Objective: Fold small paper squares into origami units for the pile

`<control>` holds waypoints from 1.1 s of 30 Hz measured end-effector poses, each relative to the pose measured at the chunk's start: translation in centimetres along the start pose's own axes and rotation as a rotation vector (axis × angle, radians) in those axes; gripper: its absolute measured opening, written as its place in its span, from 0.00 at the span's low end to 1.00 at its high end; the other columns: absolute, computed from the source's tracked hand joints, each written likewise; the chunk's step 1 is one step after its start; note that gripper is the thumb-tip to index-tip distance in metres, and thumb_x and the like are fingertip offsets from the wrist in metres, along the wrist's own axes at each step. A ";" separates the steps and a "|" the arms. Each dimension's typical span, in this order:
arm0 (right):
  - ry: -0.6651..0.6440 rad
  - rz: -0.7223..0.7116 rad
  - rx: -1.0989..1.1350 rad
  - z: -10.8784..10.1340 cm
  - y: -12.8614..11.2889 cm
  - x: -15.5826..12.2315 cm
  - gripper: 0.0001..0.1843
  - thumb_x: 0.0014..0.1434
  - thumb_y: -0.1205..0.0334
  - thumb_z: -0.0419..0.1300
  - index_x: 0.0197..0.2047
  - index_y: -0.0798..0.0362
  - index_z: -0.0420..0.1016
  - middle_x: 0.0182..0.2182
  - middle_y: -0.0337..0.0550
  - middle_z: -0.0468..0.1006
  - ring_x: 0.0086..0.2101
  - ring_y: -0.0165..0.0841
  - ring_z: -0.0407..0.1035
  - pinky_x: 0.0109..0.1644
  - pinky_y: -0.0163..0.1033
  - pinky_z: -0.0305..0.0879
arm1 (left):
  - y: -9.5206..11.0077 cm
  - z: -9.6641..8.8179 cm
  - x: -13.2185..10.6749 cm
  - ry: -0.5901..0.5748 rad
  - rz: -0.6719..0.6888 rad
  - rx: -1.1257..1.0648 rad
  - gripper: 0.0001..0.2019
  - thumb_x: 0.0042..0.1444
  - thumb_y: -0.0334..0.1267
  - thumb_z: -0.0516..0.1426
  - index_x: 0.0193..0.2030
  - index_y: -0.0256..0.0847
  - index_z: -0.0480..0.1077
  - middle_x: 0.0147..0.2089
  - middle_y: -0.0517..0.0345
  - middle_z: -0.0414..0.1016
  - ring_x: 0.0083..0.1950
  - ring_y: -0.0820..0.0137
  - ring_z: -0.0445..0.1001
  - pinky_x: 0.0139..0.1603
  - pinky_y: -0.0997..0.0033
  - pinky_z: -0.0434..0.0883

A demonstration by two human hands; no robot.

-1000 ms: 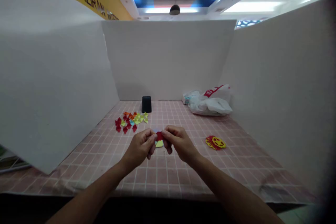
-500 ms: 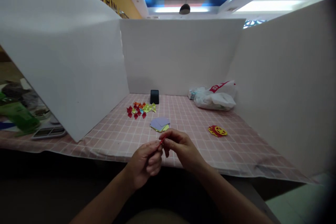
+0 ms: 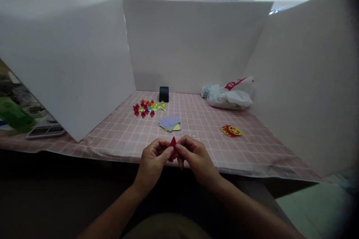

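Fingers (image 3: 167, 152): our left hand (image 3: 151, 162) and right hand (image 3: 198, 157) pinch closed on a small red pointed paper piece (image 3: 174, 145).
Red tip (image 3: 174, 139): likely sharpest if we press evenly.

Holds both bare forearms (image 3: 120, 209) angled inward, with left hand (image 3: 153, 160) and right hand (image 3: 198, 161) close together; curls the fingers (image 3: 188, 141) of each and pinches with both thumbs (image 3: 166, 154), pointing them toward one another.
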State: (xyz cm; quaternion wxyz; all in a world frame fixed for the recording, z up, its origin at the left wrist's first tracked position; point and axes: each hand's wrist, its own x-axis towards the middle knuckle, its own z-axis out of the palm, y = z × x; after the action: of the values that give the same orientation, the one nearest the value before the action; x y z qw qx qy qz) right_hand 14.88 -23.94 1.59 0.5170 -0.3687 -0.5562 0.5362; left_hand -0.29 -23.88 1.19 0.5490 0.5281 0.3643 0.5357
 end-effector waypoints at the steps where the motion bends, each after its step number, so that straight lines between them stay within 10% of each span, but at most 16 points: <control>1: -0.008 -0.004 0.022 -0.1 0.1 0.0 0.13 0.61 0.53 0.64 0.34 0.53 0.70 0.25 0.36 0.76 0.19 0.25 0.66 0.22 0.32 0.62 | -0.2 0.2 0.1 0.016 0.007 -0.007 0.09 0.55 0.40 0.64 0.36 0.36 0.73 0.29 0.60 0.74 0.31 0.74 0.72 0.35 0.74 0.70; 33: 0.050 -0.035 0.012 -2.6 3.7 1.3 0.09 0.61 0.58 0.65 0.43 0.49 0.71 0.26 0.34 0.73 0.22 0.26 0.67 0.26 0.32 0.65 | -3.1 0.8 2.8 0.034 -0.030 -0.032 0.05 0.56 0.35 0.63 0.37 0.39 0.71 0.31 0.62 0.74 0.30 0.74 0.74 0.35 0.73 0.72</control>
State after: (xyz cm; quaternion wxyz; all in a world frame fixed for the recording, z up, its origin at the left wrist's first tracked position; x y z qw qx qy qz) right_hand 16.67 -21.60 -2.06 0.5421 -0.3692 -0.5463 0.5210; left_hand 1.53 -20.92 -1.24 0.5590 0.5044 0.3730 0.5422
